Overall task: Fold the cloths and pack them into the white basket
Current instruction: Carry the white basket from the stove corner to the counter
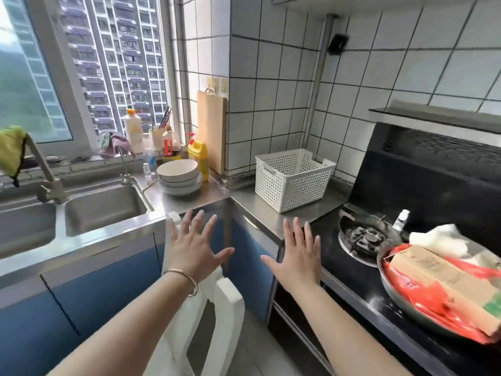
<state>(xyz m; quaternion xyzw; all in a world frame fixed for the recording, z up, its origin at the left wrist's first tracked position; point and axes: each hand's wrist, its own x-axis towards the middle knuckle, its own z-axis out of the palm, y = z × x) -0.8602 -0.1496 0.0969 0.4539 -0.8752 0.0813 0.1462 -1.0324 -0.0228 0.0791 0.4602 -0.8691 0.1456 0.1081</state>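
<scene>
Both hands up in lower centre of frame, palms facing away, fingers spread wide, holding nothing: left hand (193, 246) with a thin metal bangle (187, 280) at the wrist, right hand (295, 257) just beside it, thumbs pointing toward each other, not touching. White perforated plastic basket (291, 180) sits on the stainless steel table (303, 207) at centre right, in the corner against the white tiled wall (271, 90), nothing visible inside from this angle. No folded cloths in sight on the table; a yellow-green rag (10, 153) hangs over the steel tap (43, 169) at far left, and a pinkish cloth (116, 146) lies bunched on the windowsill at centre left. Stack of white bowls (179, 176) left of the basket, well apart from it, with a yellow pump bottle (199, 158) and a wooden cutting board (212, 131) behind. Double steel sink (103, 210) at left. Black gas hob (363, 237) at right; steel pan (406, 302) at lower right holds a cardboard box (444, 286) and red plastic bags. White chair back (217, 308) below the hands.
</scene>
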